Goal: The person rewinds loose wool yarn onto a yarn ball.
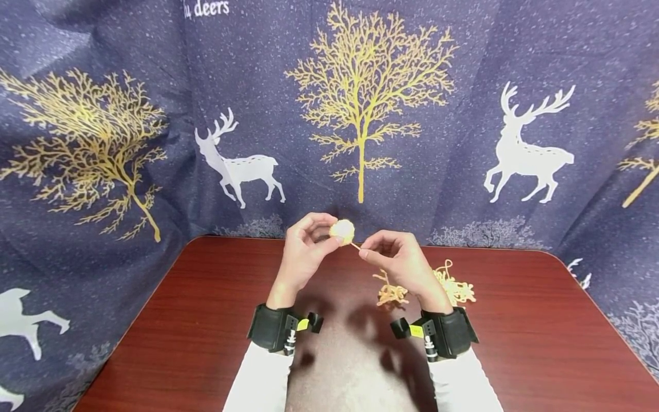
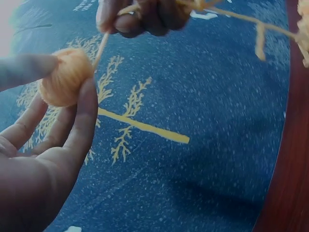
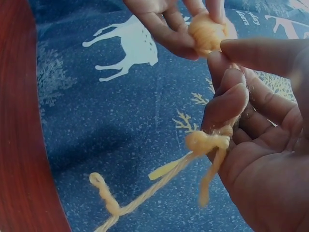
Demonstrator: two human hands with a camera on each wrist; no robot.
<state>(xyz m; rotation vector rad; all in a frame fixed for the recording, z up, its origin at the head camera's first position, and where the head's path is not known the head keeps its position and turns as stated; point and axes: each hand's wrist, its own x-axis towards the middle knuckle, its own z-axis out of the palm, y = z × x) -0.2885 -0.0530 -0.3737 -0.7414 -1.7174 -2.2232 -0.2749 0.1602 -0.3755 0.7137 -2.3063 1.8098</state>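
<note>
Yarn ball (image 2: pixel 67 79) partly covered by gripping left fingers (image 2: pixel 86 110), strand (image 2: pixel 100 51) partly lost between pinching right fingers (image 3: pixel 228 104).

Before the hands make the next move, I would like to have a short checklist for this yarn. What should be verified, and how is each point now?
1. Left hand holds the yarn ball: ok, thumb and fingers pinch it.
2. Right hand holds the strand from the ball: ok, it is pinched.
3. Strand straight between ball and right hand: ok, no slack shows.
4. Trailing yarn smooth: not ok, a bunched lump and a curled loop show.
5. Loose yarn untangled: not ok, it is heaped in messy loops.
6. Trailing yarn's far end: cannot tell, no view shows its whole path.
</note>
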